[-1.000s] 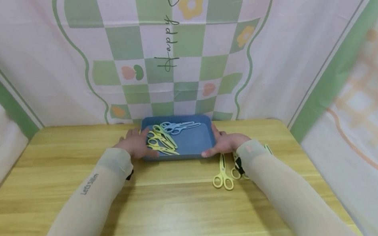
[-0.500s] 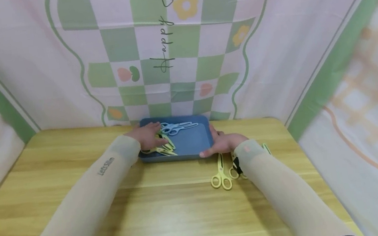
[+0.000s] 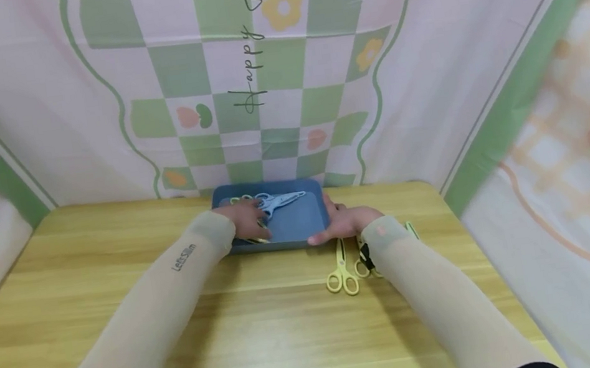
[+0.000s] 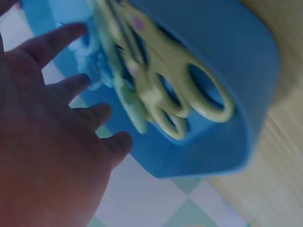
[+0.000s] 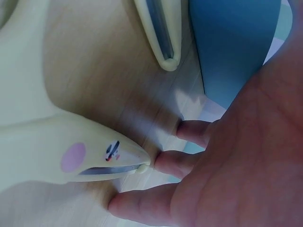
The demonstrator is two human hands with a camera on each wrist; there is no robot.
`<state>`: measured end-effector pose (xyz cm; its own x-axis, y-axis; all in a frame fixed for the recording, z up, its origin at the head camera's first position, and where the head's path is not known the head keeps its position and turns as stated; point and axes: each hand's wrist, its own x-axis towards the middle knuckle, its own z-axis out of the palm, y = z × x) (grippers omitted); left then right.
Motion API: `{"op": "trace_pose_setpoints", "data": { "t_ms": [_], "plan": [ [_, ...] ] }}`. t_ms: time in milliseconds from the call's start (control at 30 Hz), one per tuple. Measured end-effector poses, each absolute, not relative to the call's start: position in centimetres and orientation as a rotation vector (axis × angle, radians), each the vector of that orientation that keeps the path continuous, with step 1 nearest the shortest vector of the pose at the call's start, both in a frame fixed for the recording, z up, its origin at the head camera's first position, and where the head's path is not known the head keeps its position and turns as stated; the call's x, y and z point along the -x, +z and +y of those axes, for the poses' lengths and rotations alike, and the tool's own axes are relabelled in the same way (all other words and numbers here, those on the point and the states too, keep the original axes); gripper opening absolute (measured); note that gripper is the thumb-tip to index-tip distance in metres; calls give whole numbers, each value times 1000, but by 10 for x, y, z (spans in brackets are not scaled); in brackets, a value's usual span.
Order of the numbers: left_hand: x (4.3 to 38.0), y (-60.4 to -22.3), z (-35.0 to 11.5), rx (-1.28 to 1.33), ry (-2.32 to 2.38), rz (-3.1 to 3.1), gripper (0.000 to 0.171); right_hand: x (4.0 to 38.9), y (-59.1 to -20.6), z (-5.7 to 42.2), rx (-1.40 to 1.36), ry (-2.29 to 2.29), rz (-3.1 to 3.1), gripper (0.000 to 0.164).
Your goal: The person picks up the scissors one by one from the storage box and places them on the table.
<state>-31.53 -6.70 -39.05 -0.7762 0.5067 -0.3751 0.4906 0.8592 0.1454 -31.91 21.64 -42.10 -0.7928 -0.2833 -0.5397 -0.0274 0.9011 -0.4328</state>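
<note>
A blue tray [image 3: 297,224] is placed near the centre of the head view, towards the far edge of a wooden table [image 3: 271,338]. In the left part of the tray, yellow scissors [image 4: 177,78] and green-handled scissors [image 4: 130,101] are laid close together; their number cannot be told, as they are partly covered by a hand. Blue scissors [image 3: 285,200] are laid in the upper part of the tray, with the blades pointed to the right of the frame.

The left hand [image 3: 248,219] is held over the tray's left side, above the scissors, with its fingers spread wide; whether any scissors are touched by it cannot be told. The right hand [image 3: 348,222] is placed at the tray's right end, its fingers extended and nothing gripped, and its thumb is laid along the near right corner.

Below the right hand, a pair of yellow scissors [image 3: 342,278] is laid on the table with its handles towards the bottom of the frame. Another pair of scissors [image 5: 90,151] is seen at the lower left of the right wrist view, near the fingertips. Both forearms are covered by pale sleeves [image 3: 160,313], and the upper frame is filled by a checked cloth [image 3: 237,91]
</note>
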Motion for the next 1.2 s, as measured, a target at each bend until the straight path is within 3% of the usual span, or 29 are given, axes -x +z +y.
{"op": "trace_pose_setpoints", "data": {
  "t_ms": [233,500,700,1200],
  "plan": [
    [314,-381,-62,-859,146,2678,48,325,-427,217,229,-522,2452,153],
    [333,-380,-64,-379,301,2952,21,319,-420,214,231,-520,2454,149],
    [350,-387,-53,-69,383,2887,26,316,-417,213,221,-518,2452,147],
    [360,-398,-40,64,500,2807,40,317,-417,213,209,-531,2441,146]
  ]
}}
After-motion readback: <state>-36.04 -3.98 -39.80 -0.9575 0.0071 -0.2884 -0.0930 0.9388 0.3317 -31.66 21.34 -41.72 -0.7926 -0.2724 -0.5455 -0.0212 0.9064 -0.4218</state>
